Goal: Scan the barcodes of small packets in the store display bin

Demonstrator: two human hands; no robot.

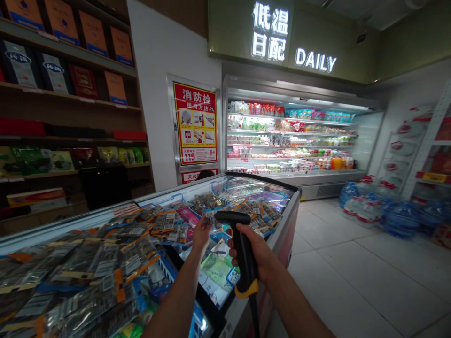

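We held a scanner (245,263) by the freezer (293,216).
Our right fingers (232,252) gripped it; our left fingers (203,225) pinched a packet (210,217).

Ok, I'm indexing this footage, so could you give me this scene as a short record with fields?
Setting: shop interior, lit "DAILY" sign above a refrigerated display
Right hand: grips a black and yellow handheld scanner, held upright, cord hanging down
Left hand: raised at a small packet; exact grip unclear
Below hands: display chest with many packets
Floor, right: bottled water
Wall: red poster
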